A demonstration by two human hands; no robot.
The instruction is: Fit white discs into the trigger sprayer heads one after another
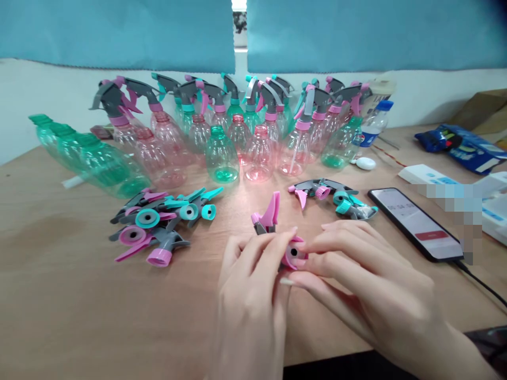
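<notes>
Both hands meet over the near middle of the table around one grey and pink trigger spray head [269, 215]. My left hand [251, 277] is wrapped about its body, which is mostly covered by the fingers. My right hand [356, 274] pinches the round pink collar, whose opening with a dark hole faces me. The pink trigger sticks up beyond my left fingers. To the left lies a pile of loose spray heads [158, 227] in grey, pink and teal. Behind my right hand is a smaller group of spray heads [332, 198].
Several green bottles [222, 158] and pink bottles [259, 158] stand at the back, many with spray heads on. A phone [415, 224] with a cable lies at right, near a white power strip [435, 182], a blue packet [463, 148] and a blue-capped bottle [374, 124].
</notes>
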